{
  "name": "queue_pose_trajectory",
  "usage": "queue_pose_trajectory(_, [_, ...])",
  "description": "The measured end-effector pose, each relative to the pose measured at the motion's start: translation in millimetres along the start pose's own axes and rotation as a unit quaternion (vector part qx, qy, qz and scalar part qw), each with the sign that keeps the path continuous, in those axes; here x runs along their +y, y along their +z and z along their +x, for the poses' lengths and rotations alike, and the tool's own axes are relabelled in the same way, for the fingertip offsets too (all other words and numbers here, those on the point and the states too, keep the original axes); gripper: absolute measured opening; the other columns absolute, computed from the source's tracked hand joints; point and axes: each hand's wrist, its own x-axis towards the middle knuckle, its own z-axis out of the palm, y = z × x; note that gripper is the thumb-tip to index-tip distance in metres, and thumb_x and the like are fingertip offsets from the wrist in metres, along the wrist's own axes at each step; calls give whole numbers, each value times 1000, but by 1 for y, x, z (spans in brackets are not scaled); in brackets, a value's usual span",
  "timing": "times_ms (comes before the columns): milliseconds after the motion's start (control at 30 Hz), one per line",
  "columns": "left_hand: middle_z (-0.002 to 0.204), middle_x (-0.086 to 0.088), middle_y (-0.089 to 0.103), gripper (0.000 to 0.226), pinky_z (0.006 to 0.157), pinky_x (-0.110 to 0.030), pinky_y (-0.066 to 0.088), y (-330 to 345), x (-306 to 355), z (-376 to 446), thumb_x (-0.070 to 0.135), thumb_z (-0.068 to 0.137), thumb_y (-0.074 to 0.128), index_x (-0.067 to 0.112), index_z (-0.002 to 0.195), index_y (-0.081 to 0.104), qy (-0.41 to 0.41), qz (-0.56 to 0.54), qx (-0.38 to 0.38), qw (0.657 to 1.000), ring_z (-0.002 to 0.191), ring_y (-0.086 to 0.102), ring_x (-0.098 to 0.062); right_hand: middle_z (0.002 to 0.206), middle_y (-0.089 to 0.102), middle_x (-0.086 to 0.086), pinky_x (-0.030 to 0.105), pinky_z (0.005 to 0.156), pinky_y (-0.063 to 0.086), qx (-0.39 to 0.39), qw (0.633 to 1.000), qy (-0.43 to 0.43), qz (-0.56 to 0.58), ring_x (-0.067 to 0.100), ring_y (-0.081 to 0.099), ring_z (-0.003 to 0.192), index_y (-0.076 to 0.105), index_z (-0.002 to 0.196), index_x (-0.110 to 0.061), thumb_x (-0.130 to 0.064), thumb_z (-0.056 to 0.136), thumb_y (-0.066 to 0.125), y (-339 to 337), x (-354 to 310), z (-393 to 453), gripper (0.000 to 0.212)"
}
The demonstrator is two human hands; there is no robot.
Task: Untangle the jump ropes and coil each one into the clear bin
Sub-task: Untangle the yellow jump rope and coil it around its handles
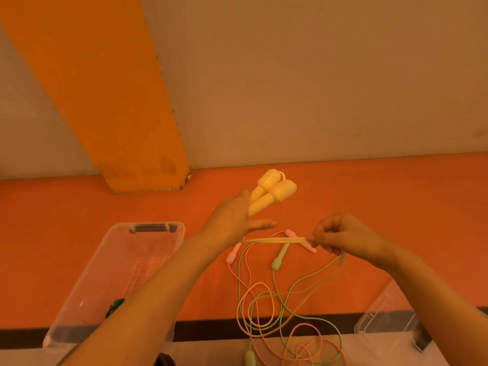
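The orange surface (369,196) carries the clear bin (137,262) at eight o'clock of the hands, and the tangled green jump rope (276,262) and pink jump rope (232,256) lie loose at six o'clock, below both hands. The left hand (229,223) grips the two yellow handles (274,192), which jut toward one o'clock. The right hand (343,236), at three o'clock of it, pinches the gathered yellow rope (274,240) stretched taut between them.
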Motion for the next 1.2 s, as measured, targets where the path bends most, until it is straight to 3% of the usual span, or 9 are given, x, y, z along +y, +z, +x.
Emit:
queue_pose_trajectory(167, [88,-3,52,55,62,-33,34,-4,-5,2,62,77,63,19,100,37,-11,12,5,1000,77,49,-24,44,47,-3,18,43,30,3,1000,1,-27,8,38,42,68,63,-5,-41,71,70,-7,3,-3,38])
queue_pose_trajectory(333, [87,-2,50,52,62,-33,32,-8,-14,3,61,78,63,20,95,35,-25,15,22,999,77,47,-22,55,62,0,15,48,38,24,999,-13,-25,4,53,49,70,75,-3,-18,83,70,-16,8,-4,18])
queue_pose_trajectory(500, [90,-3,53,55,63,-32,37,-3,-10,-1,63,77,62,19,100,38,-26,54,-6,998,77,49,-22,52,49,-2,16,48,37,58,997,-23,-43,4,43,47,67,73,-5,-28,84,67,-15,11,-2,25])
queue_pose_trajectory(633, [89,-1,50,56,63,-31,37,-3,-8,-1,61,78,63,18,105,41,-28,60,-20,998,77,49,-20,57,54,0,11,44,33,86,995,-34,-29,-2,44,44,66,77,-2,-21,89,64,-14,6,-3,23])
queue_pose_trajectory(800, [89,0,52,56,61,-31,35,-1,-9,-2,65,76,63,21,99,37,-19,67,-37,997,77,50,-19,58,54,3,12,48,38,115,992,-42,-25,10,50,54,65,77,1,-22,89,63,-10,4,-2,26])
queue_pose_trajectory(1000, [89,-1,52,51,63,-32,35,-5,-10,0,62,79,61,20,97,39,-29,13,-19,999,79,50,-21,53,41,-1,13,43,25,159,985,-57,-14,3,32,46,72,77,-7,-19,86,67,-12,2,-4,16])
queue_pose_trajectory(1200, [85,0,51,45,61,-33,32,-4,-9,-2,60,84,57,21,95,39,-10,10,-11,1000,76,49,-22,55,44,1,16,45,34,167,983,-35,71,8,38,50,70,78,-2,-19,82,70,-13,2,-3,18])
